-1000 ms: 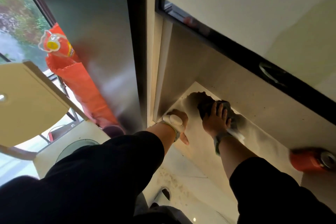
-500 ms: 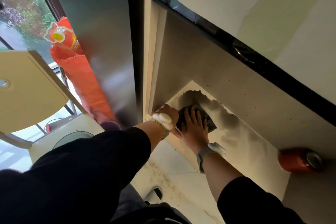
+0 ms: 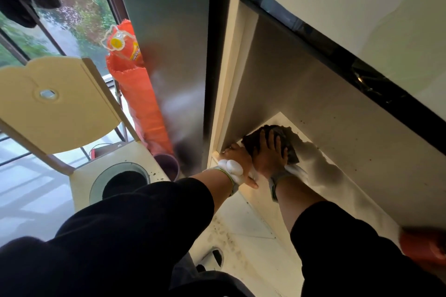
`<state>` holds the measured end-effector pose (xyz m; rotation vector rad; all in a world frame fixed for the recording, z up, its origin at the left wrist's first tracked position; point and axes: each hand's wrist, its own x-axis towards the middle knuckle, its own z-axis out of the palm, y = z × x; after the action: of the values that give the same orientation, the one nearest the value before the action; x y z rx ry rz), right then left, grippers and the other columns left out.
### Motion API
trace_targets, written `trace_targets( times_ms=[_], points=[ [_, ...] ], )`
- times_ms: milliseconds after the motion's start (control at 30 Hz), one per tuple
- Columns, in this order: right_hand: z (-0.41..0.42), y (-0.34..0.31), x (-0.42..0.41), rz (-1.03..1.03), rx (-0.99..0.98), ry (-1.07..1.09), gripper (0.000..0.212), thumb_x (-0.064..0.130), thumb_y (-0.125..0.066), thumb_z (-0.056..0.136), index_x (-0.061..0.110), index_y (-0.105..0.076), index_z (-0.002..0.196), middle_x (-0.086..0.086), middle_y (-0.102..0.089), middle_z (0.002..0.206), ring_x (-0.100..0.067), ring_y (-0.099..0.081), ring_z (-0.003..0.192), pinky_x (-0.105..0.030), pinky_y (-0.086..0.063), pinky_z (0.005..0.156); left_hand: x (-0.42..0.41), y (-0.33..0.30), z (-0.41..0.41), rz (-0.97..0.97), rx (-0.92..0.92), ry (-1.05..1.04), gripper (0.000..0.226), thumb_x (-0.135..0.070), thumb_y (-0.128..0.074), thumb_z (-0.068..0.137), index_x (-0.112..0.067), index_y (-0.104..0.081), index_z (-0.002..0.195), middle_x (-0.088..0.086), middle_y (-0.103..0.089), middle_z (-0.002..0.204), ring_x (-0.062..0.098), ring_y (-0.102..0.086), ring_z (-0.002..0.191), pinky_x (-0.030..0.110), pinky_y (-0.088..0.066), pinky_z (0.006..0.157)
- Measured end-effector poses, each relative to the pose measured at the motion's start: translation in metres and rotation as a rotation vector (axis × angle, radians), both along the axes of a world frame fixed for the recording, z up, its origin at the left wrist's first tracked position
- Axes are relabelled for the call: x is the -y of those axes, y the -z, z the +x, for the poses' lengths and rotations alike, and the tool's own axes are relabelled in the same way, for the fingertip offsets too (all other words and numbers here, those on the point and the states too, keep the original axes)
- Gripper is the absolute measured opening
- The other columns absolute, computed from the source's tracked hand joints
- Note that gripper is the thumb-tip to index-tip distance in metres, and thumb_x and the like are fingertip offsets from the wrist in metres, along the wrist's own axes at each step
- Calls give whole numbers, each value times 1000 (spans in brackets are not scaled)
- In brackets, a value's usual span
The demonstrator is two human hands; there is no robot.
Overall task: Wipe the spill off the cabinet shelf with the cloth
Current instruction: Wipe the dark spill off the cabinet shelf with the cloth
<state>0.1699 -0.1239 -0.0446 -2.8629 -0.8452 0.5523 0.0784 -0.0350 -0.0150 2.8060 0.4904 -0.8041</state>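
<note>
The right hand [image 3: 270, 154] lay flat on the dark cloth [image 3: 268, 138], fingers spread and straight, pressing it down onto the pale cabinet shelf [image 3: 342, 190] close to the shelf's left rear corner. The cloth showed bunched beyond the fingertips and along the hand's right side. Just beside it, the left hand [image 3: 239, 159] rested on the front left corner of the shelf against the cabinet's upright side panel [image 3: 243, 94]; its fingers curled over the edge, though how firmly they gripped could not be told. Both wrists wore bands, the left one carrying a white device [image 3: 231, 167], and both arms were in black sleeves. At the far right edge an orange can [image 3: 424, 246] lay on its side on the shelf, well apart from the cloth. Left of the cabinet stood an orange mesh bag [image 3: 142, 106], and nearer, a cream bin [image 3: 113, 171] with its lid [image 3: 53, 103] raised.
</note>
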Motion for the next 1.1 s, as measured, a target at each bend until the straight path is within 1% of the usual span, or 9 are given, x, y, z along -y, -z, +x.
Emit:
trace_targets(
  times_ms=[233,367,600,733,833,900,967,1033,1100],
  points=[
    [27,0,-11,-18,-26,-12,68,51,-27,105,32,2,163,-2,6,172,-28,8,158,-56,4,125,2,-19,-3,28,-30,-7,120,-86,-65,67,-3,-39,150,21,-48,146,43,-49,132,52,-43,110],
    [21,-2,-5,11,6,-5,66,48,-30,106,31,-2,164,-3,3,172,-27,5,158,-54,2,126,4,-31,-3,-13,-80,-45,124,-80,-71,68,1,-31,153,26,-38,152,44,-45,138,54,-42,112],
    [-12,-4,29,59,70,43,63,53,-24,106,33,-6,164,-2,-3,172,-26,-2,158,-53,-7,127,2,-39,-2,-29,-57,37,111,-78,-66,77,-5,-35,154,19,-44,151,40,-44,139,47,-38,114],
    [-30,-7,44,46,60,115,64,54,-24,106,34,-5,163,0,0,172,-25,0,158,-50,-6,127,-1,-33,-2,-99,-49,36,101,-76,-68,76,-8,-46,147,18,-51,142,39,-50,134,47,-43,110],
    [-41,-8,53,31,34,193,65,55,-24,105,35,-3,163,2,3,172,-22,3,158,-49,-4,128,-5,-24,4,-133,-54,53,100,-85,-70,64,-9,-60,129,15,-61,127,37,-58,123,43,-50,103],
    [-51,-7,60,28,47,244,66,56,-24,104,34,-4,163,3,3,172,-21,3,158,-47,-3,128,-7,-20,6,-140,-52,115,87,-86,-67,66,-14,-66,115,11,-67,120,35,-61,117,39,-48,103],
    [-61,-4,67,29,69,285,66,55,-23,104,32,-6,164,2,2,172,-20,1,159,-46,-2,128,-9,-18,7,-134,-30,160,79,-85,-65,70,-16,-64,107,11,-68,117,34,-62,115,39,-47,104],
    [-70,-3,73,30,81,331,66,55,-23,104,31,-7,164,1,0,172,-21,-1,159,-46,-3,128,-9,-16,6,-100,-36,160,91,-89,-63,66,-11,-64,113,13,-67,119,36,-59,118,42,-49,103],
    [-79,-2,79,21,88,383,66,56,-22,104,31,-6,164,1,0,172,-21,-1,159,-46,-3,128,-9,-12,5,-67,-23,161,94,-93,-60,62,-10,-63,106,15,-67,117,38,-58,117,44,-51,101]
  ],
)
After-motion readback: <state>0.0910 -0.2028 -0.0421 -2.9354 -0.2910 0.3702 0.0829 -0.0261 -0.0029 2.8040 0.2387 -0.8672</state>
